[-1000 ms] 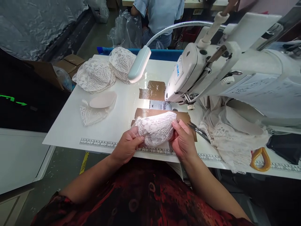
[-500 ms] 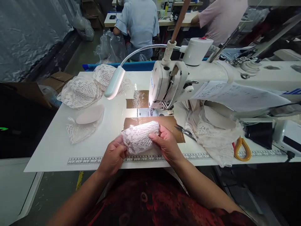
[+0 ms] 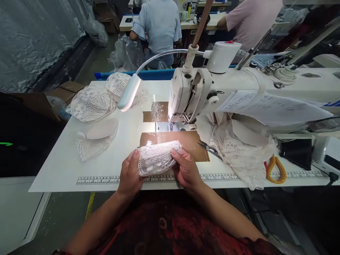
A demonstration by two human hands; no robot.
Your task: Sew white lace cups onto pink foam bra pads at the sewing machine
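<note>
A white lace bra cup (image 3: 158, 158) is held up between my two hands, just above the table's front part. My left hand (image 3: 130, 173) grips its left end, thumb up along the edge and the other fingers behind it. At the right end my right hand (image 3: 186, 168) pinches the lace, thumb on top and fingers underneath. Beyond the lace lies a brown taped patch (image 3: 183, 138), and past that stands the sewing machine (image 3: 183, 95) with its needle area lit.
Lace cups (image 3: 91, 103) are heaped at the back left, and a beige pad (image 3: 102, 130) lies on lace nearer me. To the right are dark scissors (image 3: 209, 148), piled lace pieces (image 3: 241, 156) and yellow-handled snips (image 3: 276, 170). A lamp (image 3: 129, 92) overhangs the table. Two people sit beyond.
My left thumb has moved up onto the left edge of the lace cup, and that hand has turned more upright. The cup has tilted and dropped slightly towards me, still in both hands.
</note>
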